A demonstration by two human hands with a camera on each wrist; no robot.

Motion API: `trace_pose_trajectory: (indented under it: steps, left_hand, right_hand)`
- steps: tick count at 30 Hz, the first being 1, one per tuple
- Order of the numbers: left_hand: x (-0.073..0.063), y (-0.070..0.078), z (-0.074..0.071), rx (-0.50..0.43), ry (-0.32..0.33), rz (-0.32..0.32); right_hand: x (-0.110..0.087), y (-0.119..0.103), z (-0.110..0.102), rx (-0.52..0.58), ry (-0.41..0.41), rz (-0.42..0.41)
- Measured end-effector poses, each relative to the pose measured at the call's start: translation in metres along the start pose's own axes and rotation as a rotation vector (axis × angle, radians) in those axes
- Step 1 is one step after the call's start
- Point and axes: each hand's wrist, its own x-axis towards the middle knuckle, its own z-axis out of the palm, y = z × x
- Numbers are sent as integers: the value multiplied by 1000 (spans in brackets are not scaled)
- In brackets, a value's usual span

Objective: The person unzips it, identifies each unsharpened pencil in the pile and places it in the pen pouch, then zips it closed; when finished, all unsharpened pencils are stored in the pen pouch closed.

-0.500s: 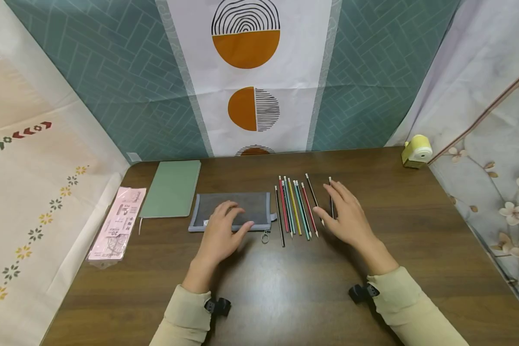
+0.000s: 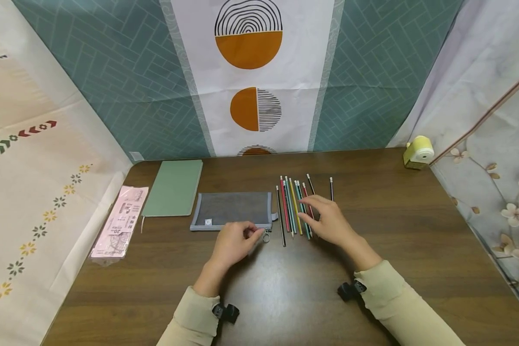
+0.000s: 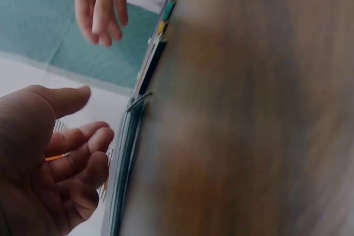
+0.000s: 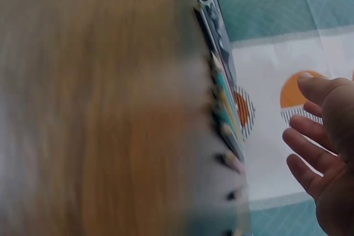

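A grey mesh zip pouch [image 2: 233,209] with light blue-grey edging lies flat at mid-table. My left hand [image 2: 234,246] hovers by its lower right corner, near the metal pull ring [image 2: 266,237]. In the left wrist view, that hand's fingers [image 3: 77,142] are loosely bent and hold nothing. Right of the pouch lies a row of several colored pencils [image 2: 292,204], tips toward me. Over the row's right side is my right hand [image 2: 330,225], covering parts of a few pencils. The right wrist view shows its fingers [image 4: 312,136] spread, above the tabletop, with nothing in them.
A green notebook [image 2: 173,187] lies left of the pouch, and beside it a pink package [image 2: 120,222] in clear plastic. At the far right corner stands a yellow pencil sharpener [image 2: 418,153]. One dark pencil [image 2: 331,188] lies apart, right of the row.
My left hand has moved from over the pouch toward its lower right corner. My right hand has shifted left over the pencils, uncovering part of the separate dark pencil.
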Motion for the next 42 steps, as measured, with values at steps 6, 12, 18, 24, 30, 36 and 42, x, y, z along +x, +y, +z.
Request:
trace_pose_trajectory:
  steps: [6,12,18,24,30,36,42]
  left_hand:
    - [-1,3,8,1,-38,-20]
    - [-1,3,12,-22,-39,-25]
    - [0,3,15,-20,-51,-46]
    - [1,3,16,3,-55,-57]
    - [3,4,18,62,-72,-89]
    - [4,5,19,90,-76,-130]
    - [4,3,19,47,-12,-146]
  right_hand:
    - [7,-10,18,37,-79,-23]
    - [14,-18,35,58,-158,-22]
    - [20,-25,46,63,-251,-6]
    - [25,-30,54,72,-336,0]
    - [30,-36,58,37,-377,-16]
    - [36,-37,62,-20,-420,-48]
    - [40,-37,62,-30,-439,-67]
